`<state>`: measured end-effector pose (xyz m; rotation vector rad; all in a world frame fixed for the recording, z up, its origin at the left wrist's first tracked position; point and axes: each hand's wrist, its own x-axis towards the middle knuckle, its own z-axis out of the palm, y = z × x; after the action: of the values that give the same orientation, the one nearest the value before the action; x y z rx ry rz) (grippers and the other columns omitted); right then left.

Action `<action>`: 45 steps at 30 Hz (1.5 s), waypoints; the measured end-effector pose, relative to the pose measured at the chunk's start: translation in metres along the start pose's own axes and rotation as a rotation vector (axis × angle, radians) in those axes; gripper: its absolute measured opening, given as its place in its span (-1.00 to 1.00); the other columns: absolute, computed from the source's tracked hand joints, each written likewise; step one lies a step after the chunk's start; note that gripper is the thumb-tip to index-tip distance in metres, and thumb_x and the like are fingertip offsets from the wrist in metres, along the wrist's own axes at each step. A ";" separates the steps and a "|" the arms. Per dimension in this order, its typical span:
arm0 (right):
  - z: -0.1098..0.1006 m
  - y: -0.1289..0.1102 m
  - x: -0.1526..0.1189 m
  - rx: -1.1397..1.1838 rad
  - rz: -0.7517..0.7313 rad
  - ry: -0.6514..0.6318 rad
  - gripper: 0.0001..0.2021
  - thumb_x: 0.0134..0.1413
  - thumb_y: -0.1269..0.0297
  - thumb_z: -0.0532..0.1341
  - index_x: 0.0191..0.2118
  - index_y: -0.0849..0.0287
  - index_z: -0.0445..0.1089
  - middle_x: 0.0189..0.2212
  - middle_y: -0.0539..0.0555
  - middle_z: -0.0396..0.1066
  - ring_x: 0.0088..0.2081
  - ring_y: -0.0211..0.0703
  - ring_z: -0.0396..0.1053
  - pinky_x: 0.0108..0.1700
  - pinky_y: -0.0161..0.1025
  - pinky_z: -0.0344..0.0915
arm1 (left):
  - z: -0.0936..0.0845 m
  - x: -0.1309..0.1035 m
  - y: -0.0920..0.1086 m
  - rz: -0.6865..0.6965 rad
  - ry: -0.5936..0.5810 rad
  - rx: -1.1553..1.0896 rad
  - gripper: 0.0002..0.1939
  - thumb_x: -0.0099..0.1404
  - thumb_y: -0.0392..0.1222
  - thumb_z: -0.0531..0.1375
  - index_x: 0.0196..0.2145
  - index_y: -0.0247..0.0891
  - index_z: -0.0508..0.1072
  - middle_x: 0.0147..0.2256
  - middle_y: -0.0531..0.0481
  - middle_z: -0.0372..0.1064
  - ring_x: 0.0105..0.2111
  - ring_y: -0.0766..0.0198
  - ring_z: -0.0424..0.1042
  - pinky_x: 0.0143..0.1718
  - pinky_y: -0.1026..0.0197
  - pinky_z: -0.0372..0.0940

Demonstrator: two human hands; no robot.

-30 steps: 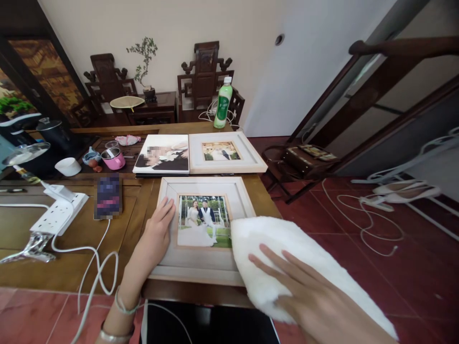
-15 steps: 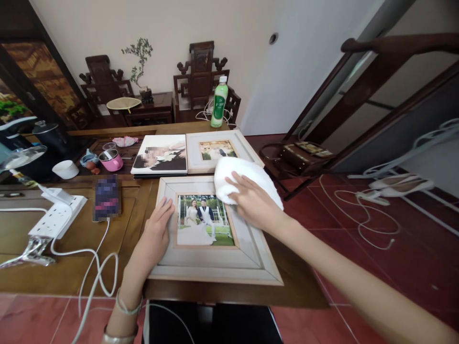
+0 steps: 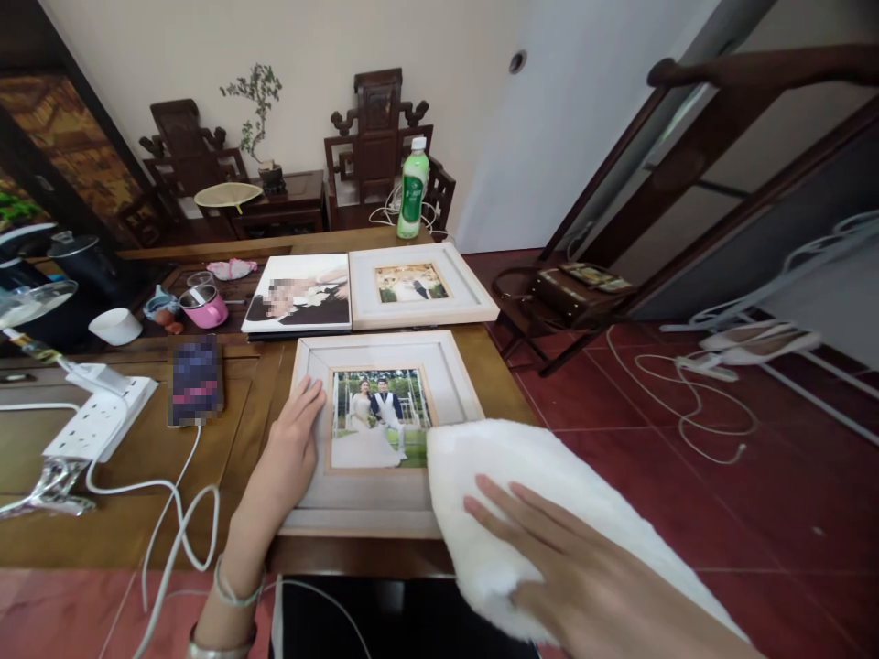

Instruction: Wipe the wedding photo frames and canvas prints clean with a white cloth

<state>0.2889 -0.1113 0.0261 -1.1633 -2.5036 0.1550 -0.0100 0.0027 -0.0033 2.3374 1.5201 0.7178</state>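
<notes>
A pale picture frame (image 3: 377, 499) with a photo of two people lies on the wooden table in front of me. My left hand (image 3: 289, 453) rests along the frame's left side, fingers stretched over its border. At the frame's lower right corner, my right hand (image 3: 549, 540) holds a fluffy white cloth (image 3: 504, 458). The cloth covers that corner and hangs past the table edge. The fingers of this hand lie on top of the cloth, with the thumb tucked in its fold.
Behind the frame lie a second framed photo (image 3: 473, 284) and a photo album (image 3: 302, 293). A green bottle (image 3: 413, 194) stands at the far edge. To the left are a pink cup (image 3: 204, 307), a phone (image 3: 196, 380), a power strip (image 3: 100, 416) and loose white cables.
My right hand has drawn the white cloth from the frame's upper right side down toward me to the lower right corner. My left hand stays on the left border.
</notes>
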 end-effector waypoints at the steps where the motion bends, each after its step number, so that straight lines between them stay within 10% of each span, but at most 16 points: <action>1: -0.001 -0.002 -0.001 -0.010 -0.003 -0.015 -0.83 -0.16 0.45 0.24 -0.57 -0.02 0.46 0.13 -0.01 0.31 0.21 0.01 0.16 0.25 -0.12 0.13 | 0.000 0.000 0.000 -0.003 -0.001 0.001 -0.42 0.24 -0.54 -0.13 0.18 -0.33 0.22 0.24 -0.19 0.11 0.31 0.17 -0.07 0.28 -0.11 -0.03; 17: 0.020 0.074 0.146 -0.368 0.081 -0.066 -0.60 -0.19 0.64 0.12 -0.16 0.35 0.51 0.20 0.32 0.19 0.27 0.21 -0.01 0.26 0.10 0.03 | -0.001 -0.002 -0.004 0.051 0.001 -0.011 -0.41 0.21 -0.54 -0.11 0.18 -0.34 0.21 0.24 -0.22 0.10 0.31 0.14 -0.06 0.27 -0.13 -0.01; 32: -0.017 -0.022 0.063 0.055 0.040 -0.352 -0.63 -0.24 0.62 0.10 -0.30 0.19 0.53 0.17 0.25 0.24 0.23 0.10 0.10 0.25 0.03 0.06 | 0.003 -0.004 -0.005 0.053 0.030 -0.009 -0.41 0.22 -0.54 -0.12 0.19 -0.33 0.20 0.24 -0.21 0.11 0.31 0.15 -0.06 0.27 -0.11 0.01; 45: 0.032 0.048 0.148 -0.274 0.007 -0.059 -0.68 -0.11 0.63 0.12 -0.23 0.34 0.53 0.24 0.34 0.08 0.30 0.28 -0.15 0.27 0.25 -0.11 | 0.002 -0.005 -0.005 0.062 0.029 -0.054 -0.40 0.23 -0.54 -0.10 0.20 -0.26 0.19 0.24 -0.19 0.11 0.31 0.13 -0.06 0.26 -0.16 0.00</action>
<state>0.2239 0.0333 0.0273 -1.2880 -2.6340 -0.1589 -0.0145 0.0006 -0.0086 2.3532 1.4276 0.8006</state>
